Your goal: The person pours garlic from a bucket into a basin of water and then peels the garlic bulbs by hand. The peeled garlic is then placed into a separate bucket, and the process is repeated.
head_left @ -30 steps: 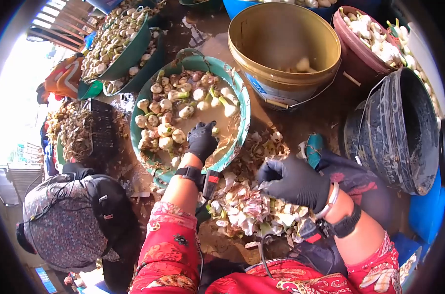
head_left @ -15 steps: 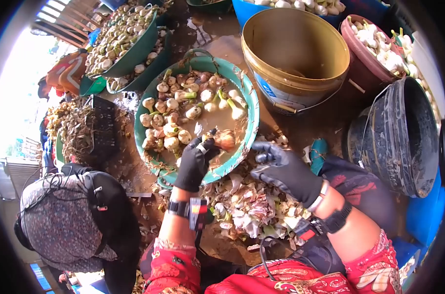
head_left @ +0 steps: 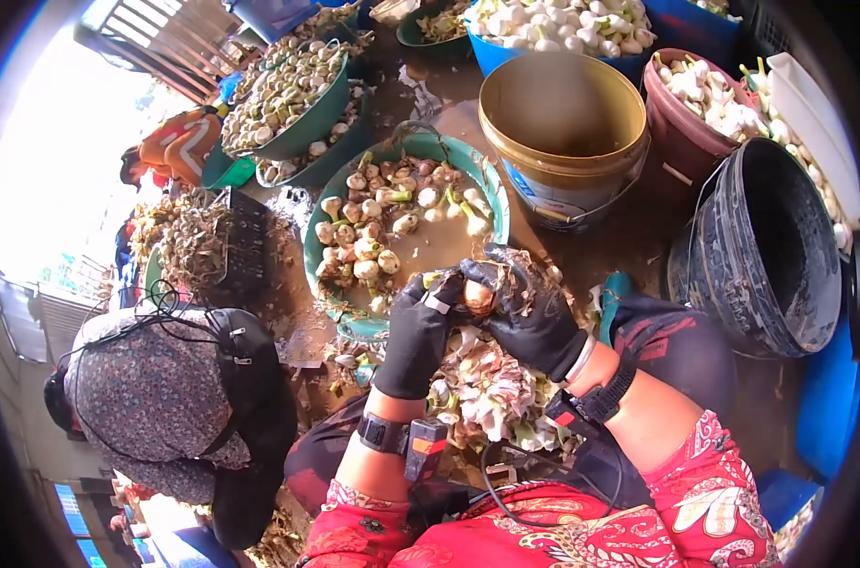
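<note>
A garlic bulb point(head_left: 478, 297) with brownish outer skin is held between my two black-gloved hands. My left hand point(head_left: 416, 333) is closed around its stem end at the left. My right hand point(head_left: 534, 320) wraps the bulb from the right, and loose dry skin hangs about its fingers. Just beyond them stands a green basin point(head_left: 362, 328) with several unpeeled garlic bulbs point(head_left: 366, 248) in it. Below my hands lies a heap of garlic peelings point(head_left: 487, 383).
A yellow-brown bucket point(head_left: 567, 156) and a black bucket point(head_left: 733, 256) stand to the right. Peeled garlic fills a blue tub point(head_left: 562, 30) and a reddish tub point(head_left: 704, 104). Another person point(head_left: 155, 388) bends at the left, near a black crate point(head_left: 243, 241) of dry husks.
My left hand has lifted the garlic bulb out of the basin toward me. My right hand, earlier apart with fingers spread, has closed on the bulb. The view has shifted somewhat.
</note>
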The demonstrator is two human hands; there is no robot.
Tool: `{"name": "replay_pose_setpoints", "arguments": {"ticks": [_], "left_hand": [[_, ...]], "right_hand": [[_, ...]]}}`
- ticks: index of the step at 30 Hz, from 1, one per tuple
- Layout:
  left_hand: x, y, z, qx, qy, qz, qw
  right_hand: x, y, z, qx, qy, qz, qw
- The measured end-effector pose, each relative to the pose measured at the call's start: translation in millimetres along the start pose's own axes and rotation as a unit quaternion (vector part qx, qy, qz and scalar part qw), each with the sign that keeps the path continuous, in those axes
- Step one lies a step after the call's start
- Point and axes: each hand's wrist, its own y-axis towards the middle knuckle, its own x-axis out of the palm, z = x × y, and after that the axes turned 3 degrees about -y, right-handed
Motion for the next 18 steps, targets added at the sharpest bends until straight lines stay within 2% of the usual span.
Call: {"name": "replay_pose_setpoints", "arguments": {"ticks": [3, 4, 6, 11, 13, 14, 15, 16, 17, 18], "left_hand": [[15.0, -6.2, 17.1, 0.078, 0.185, 0.009, 0.98], [17.0, -6.4, 19.0, 0.077, 0.186, 0.008, 0.98], [18.2, -5.8, 21.7, 0.054, 0.062, 0.002, 0.997], [24.5, -1.0, 29.5, 0.012, 0.02, 0.004, 1.0], [28.1, -0.8, 27.2, 0.096, 0.103, 0.041, 0.989], [23.9, 0.9, 28.9, 0.096, 0.104, 0.04, 0.989], [15.7, 3.5, 32.6, 0.177, 0.3, -0.007, 0.937], [12.2, 4.7, 35.3, 0.25, 0.481, -0.054, 0.838], [16.8, 3.9, 34.3, 0.25, 0.482, -0.055, 0.838], [25.0, 2.8, 33.2, 0.087, 0.215, -0.006, 0.973]], "right_hand": [[-5.7, 0.3, -2.4, 0.01, 0.034, -0.006, 0.999], [-7.0, 0.4, -2.5, 0.016, 0.051, -0.009, 0.999], [-8.8, 2.7, 0.0, 0.039, 0.085, 0.005, 0.996], [-15.7, 4.3, -1.2, 0.107, 0.149, 0.013, 0.983], [-15.6, 3.6, 0.7, 0.191, 0.245, 0.01, 0.951], [-17.1, 4.7, 1.5, 0.191, 0.245, 0.01, 0.95], [-19.4, 6.2, 2.2, 0.185, 0.228, 0.012, 0.956], [-20.9, 6.5, 2.4, 0.178, 0.211, 0.015, 0.961], [-19.8, 4.9, 3.5, 0.179, 0.211, 0.015, 0.961], [-17.2, 3.1, 5.7, 0.178, 0.212, 0.009, 0.961]]}}
